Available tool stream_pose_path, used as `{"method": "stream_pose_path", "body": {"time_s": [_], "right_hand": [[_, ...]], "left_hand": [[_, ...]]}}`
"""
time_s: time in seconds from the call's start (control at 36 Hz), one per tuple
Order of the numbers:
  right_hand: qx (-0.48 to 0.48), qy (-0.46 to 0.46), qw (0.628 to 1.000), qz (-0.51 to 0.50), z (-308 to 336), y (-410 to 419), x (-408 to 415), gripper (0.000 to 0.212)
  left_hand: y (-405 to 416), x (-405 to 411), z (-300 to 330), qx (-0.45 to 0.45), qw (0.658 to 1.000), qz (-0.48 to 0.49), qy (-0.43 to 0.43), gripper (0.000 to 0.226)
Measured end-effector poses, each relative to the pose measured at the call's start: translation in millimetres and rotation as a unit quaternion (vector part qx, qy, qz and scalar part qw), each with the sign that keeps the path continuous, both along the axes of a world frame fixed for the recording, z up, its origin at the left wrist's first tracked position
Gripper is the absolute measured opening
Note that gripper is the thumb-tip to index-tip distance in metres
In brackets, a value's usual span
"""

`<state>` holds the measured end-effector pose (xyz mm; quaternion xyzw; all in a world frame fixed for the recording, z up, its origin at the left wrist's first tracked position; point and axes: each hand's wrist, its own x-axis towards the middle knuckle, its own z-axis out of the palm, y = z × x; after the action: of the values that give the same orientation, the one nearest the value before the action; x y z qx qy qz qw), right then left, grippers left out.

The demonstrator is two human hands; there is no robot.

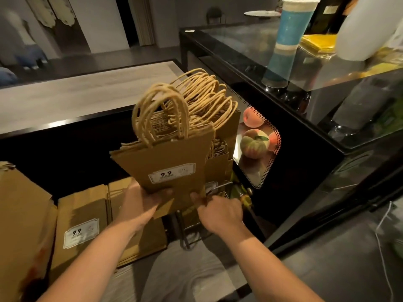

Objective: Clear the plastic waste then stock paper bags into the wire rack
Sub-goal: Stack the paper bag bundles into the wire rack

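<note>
paper bags (165, 162): one bundle | hands: left hand (141, 203), right hand (218, 210), both gripping bundle's bottom | wire rack (187, 236): one

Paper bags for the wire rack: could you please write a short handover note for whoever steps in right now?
Left hand grips the bundle of paper bags at its bottom edge, handles up.
Right hand pinches the bundle's lower right corner, over the wire rack.
More bags already stand behind the bundle; flat stacks wait at left.
No plastic waste in view.
Left: seat this bundle, then stock the flat stacks.
</note>
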<state>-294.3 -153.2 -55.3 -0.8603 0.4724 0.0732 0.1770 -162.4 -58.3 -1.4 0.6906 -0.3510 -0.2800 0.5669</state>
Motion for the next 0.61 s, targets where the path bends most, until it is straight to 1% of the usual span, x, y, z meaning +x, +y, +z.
{"method": "stream_pose_path", "body": {"time_s": [0.06,0.11,0.25,0.33,0.39,0.44,0.5,0.53,0.58,0.61], "right_hand": [[0.004,-0.014,1.000,-0.007,-1.0,-0.9,1.0,0.105],[0.001,-0.030,1.000,-0.008,-3.2,-2.6,1.2,0.107],[-0.013,-0.023,1.000,0.016,-10.5,-2.2,-1.2,0.083],[-0.006,-0.018,1.000,0.019,-7.9,-1.6,-1.7,0.070],[0.001,-0.009,1.000,0.029,-5.7,-2.3,-2.0,0.067],[0.008,-0.002,0.999,0.041,-5.3,-2.7,-2.4,0.077],[0.016,0.006,0.999,0.048,-6.1,-3.5,-2.3,0.089],[0.022,0.011,0.998,0.051,-7.4,-4.1,-1.3,0.092],[0.036,0.015,0.998,0.057,-10.1,-6.0,-0.4,0.091],[0.042,0.019,0.997,0.058,-8.5,-5.6,-0.2,0.091]], "left_hand": [[1.7,5.0,2.7,-0.025,1.000,-0.013,0.014,0.042],[0.7,10.7,6.2,-0.050,0.998,-0.008,0.044,0.042],[-4.2,14.9,10.1,-0.101,0.985,0.013,0.140,0.042],[-3.9,9.2,5.2,-0.099,0.980,0.005,0.170,0.039],[-6.0,6.4,3.4,-0.097,0.989,0.018,0.106,0.044],[-7.7,3.6,4.2,-0.087,0.995,0.017,0.055,0.047],[-8.8,1.8,5.5,-0.096,0.994,0.010,0.058,0.047],[-9.0,1.7,6.2,-0.104,0.992,0.007,0.070,0.048],[-8.6,4.4,5.3,-0.117,0.988,0.004,0.105,0.050],[-8.2,5.4,5.0,-0.117,0.987,0.002,0.108,0.050]]}}
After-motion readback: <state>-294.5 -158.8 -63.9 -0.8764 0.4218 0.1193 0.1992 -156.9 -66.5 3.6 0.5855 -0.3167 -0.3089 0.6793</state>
